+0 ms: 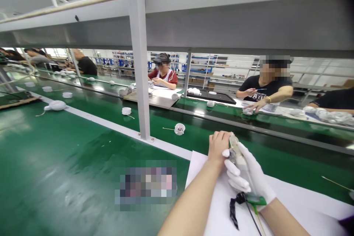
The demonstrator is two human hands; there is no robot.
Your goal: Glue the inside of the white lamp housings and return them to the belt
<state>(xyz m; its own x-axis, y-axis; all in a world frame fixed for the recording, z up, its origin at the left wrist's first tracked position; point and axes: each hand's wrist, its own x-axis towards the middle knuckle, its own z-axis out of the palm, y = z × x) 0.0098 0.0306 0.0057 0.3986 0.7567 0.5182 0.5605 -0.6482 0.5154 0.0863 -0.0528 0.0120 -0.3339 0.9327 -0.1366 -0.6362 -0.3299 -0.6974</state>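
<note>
My right hand (256,169), in a white glove, is wrapped round a translucent handheld tool (242,164) with a pale tip pointing up and away. The tool has a green lower end (257,200), with black tape (233,212) and a black cord hanging below it. My left hand (218,149), bare, is closed beside the tool's upper end. Its fingers curl away from me, so what they hold, if anything, is hidden. Both hands are above white paper (287,199) at the bench edge. Beyond them, a round white cup-shaped part (179,129) with small coloured pieces inside lies on the green belt.
More white parts (126,111) sit along the belt (155,125). A white bulb-shaped piece (57,105) rests on the pale rail to the left. A grey post (139,62) rises ahead, under a low shelf (243,18). A blurred-out object (148,184) lies on the green bench. Co-workers (265,88) sit opposite.
</note>
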